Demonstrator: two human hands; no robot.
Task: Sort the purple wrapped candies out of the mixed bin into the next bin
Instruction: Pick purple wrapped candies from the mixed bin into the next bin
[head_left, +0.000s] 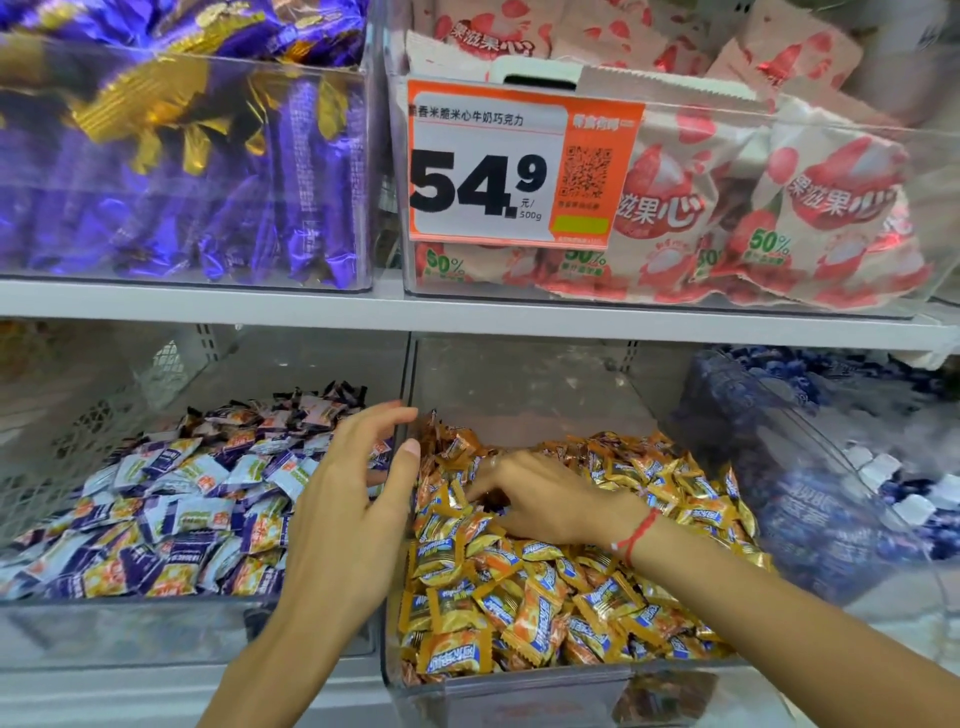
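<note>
The left hand (348, 499) hovered over the clear wall between two lower-shelf bins, fingers straight and loosely spread, thumb out toward the right, holding nothing. Under it lay the left bin (130, 623), filled with purple wrapped candies (171, 519) in purple-and-white wrappers. The right hand (540, 499), with a red string at its wrist, was down in the mixed bin (509, 691), fingers bent into the heap of orange-gold candies (519, 597). Its fingertips were buried among the wrappers, so I could not tell whether it was pinching a piece or only raking through them. On the shelf above, a price tag (483, 166) hung on a bin of pink-and-white packets (810, 208).
</note>
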